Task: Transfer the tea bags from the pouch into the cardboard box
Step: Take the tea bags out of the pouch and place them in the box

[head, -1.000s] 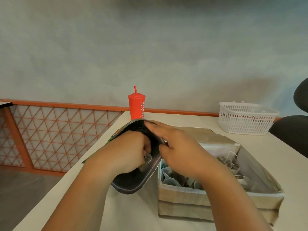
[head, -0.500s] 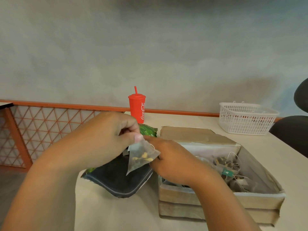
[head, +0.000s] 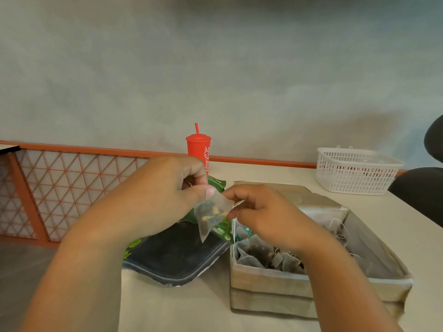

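Together, our left hand [head: 153, 202] and right hand [head: 266, 216] hold one tea bag [head: 212, 218] in the air. The left thumb and forefinger pinch its top and the right fingertips nip its right corner. It hangs above the pouch [head: 175, 257], which lies on the table [head: 191, 307] against the cardboard box [head: 268, 283]. More tea bags [head: 263, 257] fill the box. A red cup [head: 198, 149] stands at the table's far edge.

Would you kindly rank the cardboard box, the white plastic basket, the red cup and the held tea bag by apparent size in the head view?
1. brown cardboard box
2. white plastic mesh basket
3. Unranked: red lidded cup and translucent tea bag look alike, and the bag is nearer the camera.
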A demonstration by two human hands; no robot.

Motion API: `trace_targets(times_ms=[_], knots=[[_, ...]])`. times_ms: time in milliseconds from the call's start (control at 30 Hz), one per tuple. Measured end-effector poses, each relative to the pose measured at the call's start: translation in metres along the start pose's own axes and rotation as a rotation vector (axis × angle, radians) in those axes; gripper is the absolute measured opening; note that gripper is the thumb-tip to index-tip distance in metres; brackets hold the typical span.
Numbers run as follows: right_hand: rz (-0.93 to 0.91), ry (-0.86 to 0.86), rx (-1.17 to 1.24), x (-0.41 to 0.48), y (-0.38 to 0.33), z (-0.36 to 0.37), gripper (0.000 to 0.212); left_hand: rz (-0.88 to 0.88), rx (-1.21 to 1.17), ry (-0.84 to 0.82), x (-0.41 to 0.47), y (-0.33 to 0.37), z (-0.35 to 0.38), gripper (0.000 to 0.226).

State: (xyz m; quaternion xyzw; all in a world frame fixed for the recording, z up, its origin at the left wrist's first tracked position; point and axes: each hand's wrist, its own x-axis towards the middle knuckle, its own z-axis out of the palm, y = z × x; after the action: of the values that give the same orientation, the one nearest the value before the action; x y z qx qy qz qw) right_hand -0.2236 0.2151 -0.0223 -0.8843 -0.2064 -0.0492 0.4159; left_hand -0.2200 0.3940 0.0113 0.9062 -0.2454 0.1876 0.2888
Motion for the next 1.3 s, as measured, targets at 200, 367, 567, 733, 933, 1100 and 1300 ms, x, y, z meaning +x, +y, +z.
trace_targets(times_ms=[200,367,567,733,933,1100,1300], knots=[[-0.053,-0.017,0.321,-0.007,-0.009,-0.009,0.028,0.019,-0.090,0.071,0.004,0.001,0.005,0.021],[-0.056,0.081,0.340,-0.006,-0.009,-0.009,0.025,0.027,-0.139,0.046,0.005,0.003,0.011,0.021],[-0.002,0.218,0.104,-0.010,-0.003,-0.025,0.034,-0.093,-0.033,-0.158,0.002,0.008,0.008,0.027],[0.043,0.313,-0.046,-0.023,0.003,-0.048,0.029,-0.170,0.131,-0.308,0.006,-0.002,0.010,0.061],[0.156,0.319,-0.145,-0.038,0.023,-0.071,0.022,-0.257,0.276,-0.416,0.010,-0.016,0.020,0.083],[0.305,0.217,-0.164,-0.050,0.040,-0.084,0.027,-0.253,0.289,-0.379,0.011,-0.021,0.024,0.068],[0.499,-0.045,-0.203,-0.057,0.055,-0.088,0.030,-0.208,0.241,-0.290,0.014,-0.024,0.028,0.055]])
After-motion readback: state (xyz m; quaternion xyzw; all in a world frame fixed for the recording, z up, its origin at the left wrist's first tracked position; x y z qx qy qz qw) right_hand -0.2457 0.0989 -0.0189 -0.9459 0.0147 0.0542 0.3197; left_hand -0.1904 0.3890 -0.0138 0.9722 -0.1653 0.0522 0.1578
